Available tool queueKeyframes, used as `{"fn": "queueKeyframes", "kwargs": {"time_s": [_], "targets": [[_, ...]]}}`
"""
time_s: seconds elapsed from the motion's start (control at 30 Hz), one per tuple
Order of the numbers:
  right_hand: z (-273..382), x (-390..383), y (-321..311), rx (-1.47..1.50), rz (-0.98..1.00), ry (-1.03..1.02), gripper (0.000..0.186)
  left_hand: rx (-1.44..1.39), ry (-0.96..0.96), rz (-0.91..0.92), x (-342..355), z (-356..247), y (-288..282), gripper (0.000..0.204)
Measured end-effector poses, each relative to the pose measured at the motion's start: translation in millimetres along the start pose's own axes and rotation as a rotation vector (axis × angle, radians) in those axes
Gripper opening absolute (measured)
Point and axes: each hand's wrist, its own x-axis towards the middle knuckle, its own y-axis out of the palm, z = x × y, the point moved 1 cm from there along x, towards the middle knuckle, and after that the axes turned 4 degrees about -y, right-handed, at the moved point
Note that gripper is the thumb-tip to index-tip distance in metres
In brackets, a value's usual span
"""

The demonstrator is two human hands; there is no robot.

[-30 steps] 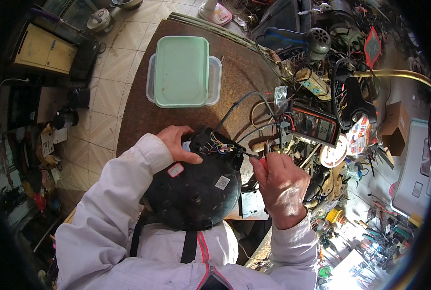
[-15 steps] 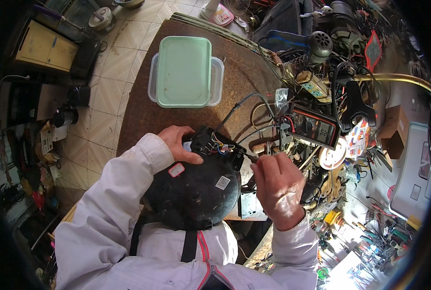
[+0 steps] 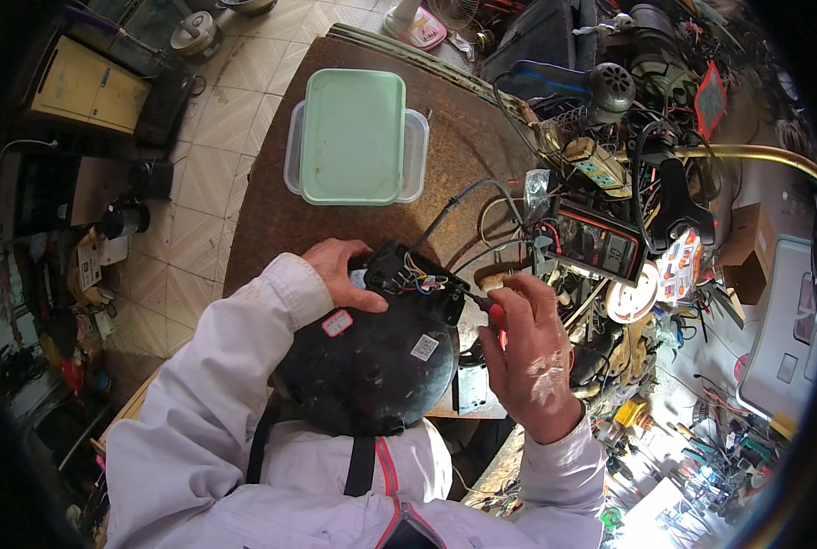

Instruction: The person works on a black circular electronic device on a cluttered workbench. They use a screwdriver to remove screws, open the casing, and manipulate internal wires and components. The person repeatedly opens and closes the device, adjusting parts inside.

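Note:
A black, round-bodied appliance [image 3: 362, 366] lies at the table's near edge against my lap, with two stickers on its surface. At its far side is an opened black housing [image 3: 390, 265] with several coloured wires [image 3: 424, 278] showing. My left hand [image 3: 342, 274] grips the left end of that housing, thumb on the near side and fingers beyond. In my right hand [image 3: 529, 352] is a screwdriver [image 3: 494, 313] with a red handle, held between thumb and fingers. Its dark shaft points at the housing's right end; whether the tip touches a screw is too small to tell.
A pale green lidded box [image 3: 353, 137] rests over a clear plastic tub [image 3: 415, 156] on the brown table [image 3: 266, 197]. To the right, a multimeter [image 3: 599, 240] stands among cables, tools and parts. A black cable [image 3: 463, 194] arches from the housing.
My right hand has loosened and turned on the screwdriver, its fingers rising and its red handle now showing. My left hand and the appliance stay in place.

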Motion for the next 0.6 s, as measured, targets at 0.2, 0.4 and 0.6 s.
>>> {"fn": "queueKeyframes", "kwargs": {"time_s": [0.2, 0.4, 0.6], "targets": [[-0.1, -8.6, -1.9, -0.099, 0.096, 0.081, 0.023, 0.016, -0.012, -0.009, -1.9, -2.3, -1.6, 0.103], [-4.9, -9.4, 4.0, 0.055, 0.055, 0.056, 0.024, -0.027, -0.021, 0.028, -2.0, -6.3, -4.3, 0.105], [0.0, 3.0, -3.8, 0.001, 0.064, 0.066, 0.017, -0.015, -0.034, -0.004, -5.6, -7.2, -4.4, 0.103]]}}
